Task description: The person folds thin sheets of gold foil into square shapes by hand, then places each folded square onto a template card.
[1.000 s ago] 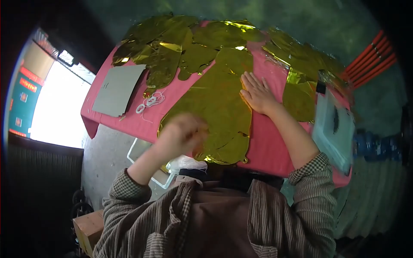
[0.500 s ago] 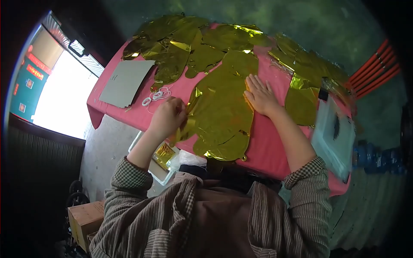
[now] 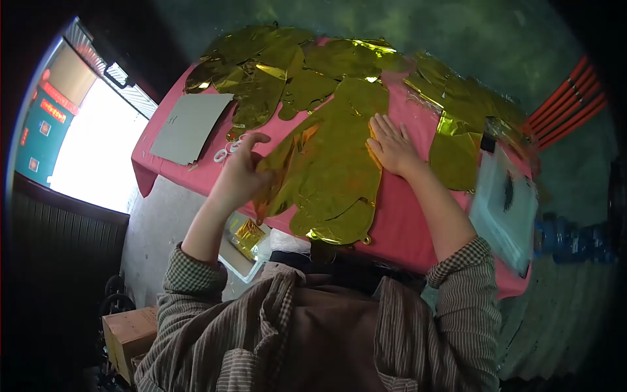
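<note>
A flat gold foil balloon (image 3: 333,160) lies across the pink-covered table (image 3: 408,215) in front of me. My right hand (image 3: 393,145) rests flat on its right edge with the fingers stretched out. At the left edge, where the foil lifts in a fold, my left hand (image 3: 243,171) is open, index finger and thumb spread apart. The thumb is right at the raised foil. Just beyond that hand, partly covered by it, lies a bundle of white ribbon (image 3: 222,155).
More gold foil pieces (image 3: 261,88) cover the table's far side, with others (image 3: 454,157) at the right. Grey card sheets (image 3: 189,127) lie at the left, clear plastic sheets (image 3: 499,202) at the right edge. A white bin (image 3: 245,271) stands below the table, a cardboard box (image 3: 130,333) lower left.
My left hand has gone from closed fingers to spread ones and shifted slightly left. The balloon's left edge is now folded up more. My right hand stays nearly in place.
</note>
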`<state>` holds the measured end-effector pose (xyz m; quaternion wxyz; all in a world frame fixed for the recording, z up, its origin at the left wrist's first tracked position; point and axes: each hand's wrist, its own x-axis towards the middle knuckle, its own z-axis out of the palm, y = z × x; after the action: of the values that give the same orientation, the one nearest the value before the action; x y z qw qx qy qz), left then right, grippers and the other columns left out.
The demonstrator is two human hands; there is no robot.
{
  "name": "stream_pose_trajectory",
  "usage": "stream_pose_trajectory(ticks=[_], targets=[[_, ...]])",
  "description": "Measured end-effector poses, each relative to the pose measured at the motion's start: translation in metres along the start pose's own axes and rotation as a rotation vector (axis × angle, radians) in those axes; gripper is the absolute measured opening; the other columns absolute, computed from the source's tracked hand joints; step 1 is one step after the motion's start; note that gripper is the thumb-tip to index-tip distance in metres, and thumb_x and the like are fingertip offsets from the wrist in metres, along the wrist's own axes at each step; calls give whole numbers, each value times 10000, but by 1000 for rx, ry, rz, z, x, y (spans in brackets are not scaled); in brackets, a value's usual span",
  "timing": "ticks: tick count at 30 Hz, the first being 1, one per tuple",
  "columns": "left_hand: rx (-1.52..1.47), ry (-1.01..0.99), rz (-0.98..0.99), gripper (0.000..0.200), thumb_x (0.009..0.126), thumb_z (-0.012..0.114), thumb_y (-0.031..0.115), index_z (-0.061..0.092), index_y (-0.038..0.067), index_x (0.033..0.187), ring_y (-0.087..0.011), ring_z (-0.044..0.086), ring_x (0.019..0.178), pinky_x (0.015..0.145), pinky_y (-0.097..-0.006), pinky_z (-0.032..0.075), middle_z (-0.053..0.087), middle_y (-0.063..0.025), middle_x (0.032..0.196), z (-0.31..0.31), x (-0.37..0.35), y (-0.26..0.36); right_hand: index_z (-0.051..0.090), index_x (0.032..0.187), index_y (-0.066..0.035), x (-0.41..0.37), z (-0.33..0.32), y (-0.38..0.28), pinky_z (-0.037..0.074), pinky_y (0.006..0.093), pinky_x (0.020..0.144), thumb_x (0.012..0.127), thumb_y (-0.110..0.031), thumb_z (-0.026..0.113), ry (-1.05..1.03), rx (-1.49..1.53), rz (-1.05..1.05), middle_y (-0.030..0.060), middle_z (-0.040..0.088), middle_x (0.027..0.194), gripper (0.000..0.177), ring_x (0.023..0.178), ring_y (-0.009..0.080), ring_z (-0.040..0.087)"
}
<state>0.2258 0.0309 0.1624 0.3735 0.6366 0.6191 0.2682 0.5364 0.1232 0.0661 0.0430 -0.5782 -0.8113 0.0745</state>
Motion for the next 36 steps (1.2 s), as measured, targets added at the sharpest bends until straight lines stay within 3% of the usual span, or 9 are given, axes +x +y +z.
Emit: stream_pose_trajectory(ticks=[5,9,14,19,23,26,28,31,36], targets=[[166,-64,152,472,742,641,15,432,67,1162,-92,535,625,569,-264,430,551,-56,702,31,-10,29,171,1461,-94,0,0,1,81,429,1137,965,-429,282,-4,-14,-3,79,151,1528,608,1412,221,119],[250,-98,385,411,761,571,82,427,44,1145,-382,619,726,646,-464,483,613,-217,749,62,1,30,169,1461,-92,0,-3,-1,80,428,1137,965,-422,285,-22,-10,7,80,150,1528,606,1412,221,119],[346,-169,379,365,819,592,150,444,49,1137,-336,637,761,660,-391,502,635,-180,791,93,13,41,182,1456,-87,0,-4,-2,89,430,1136,965,-414,290,-14,-24,6,81,157,1526,600,1412,223,122],[146,-526,279,366,887,561,195,457,43,1203,-237,655,759,658,-350,505,653,-151,867,99,20,48,194,1453,-86,0,-2,-1,95,434,1134,965,-418,293,-2,-27,-4,83,164,1524,599,1410,229,133],[-102,-631,244,417,858,565,155,460,50,1247,-285,658,717,652,-361,533,658,-156,928,80,29,37,200,1453,-92,0,-2,0,98,437,1132,966,-425,293,8,-12,-11,80,168,1523,598,1409,228,135],[-9,-346,419,370,908,528,136,478,46,1263,-268,597,999,830,-364,480,605,-158,1094,64,46,4,197,1455,-95,0,-1,0,97,433,1133,966,-428,291,9,-17,-3,75,168,1524,600,1410,223,134],[249,-218,772,342,911,505,113,510,39,1244,-321,445,1228,991,-396,384,508,-178,1274,63,54,-19,219,1447,-97,2,4,3,110,442,1133,960,-435,299,39,-10,-17,73,180,1521,598,1406,222,148],[350,-304,768,387,926,472,139,463,51,1303,-334,253,1361,1094,-429,241,360,-169,1420,65,50,-28,244,1439,-99,2,7,5,124,450,1132,955,-441,309,71,-2,-30,73,194,1516,596,1402,222,166],[537,-328,807,455,942,442,246,394,86,1365,-312,215,1381,1114,-477,165,325,-139,1451,75,43,-30,252,1436,-98,0,4,3,127,450,1131,955,-439,314,83,4,-28,76,200,1514,593,1400,225,173]])
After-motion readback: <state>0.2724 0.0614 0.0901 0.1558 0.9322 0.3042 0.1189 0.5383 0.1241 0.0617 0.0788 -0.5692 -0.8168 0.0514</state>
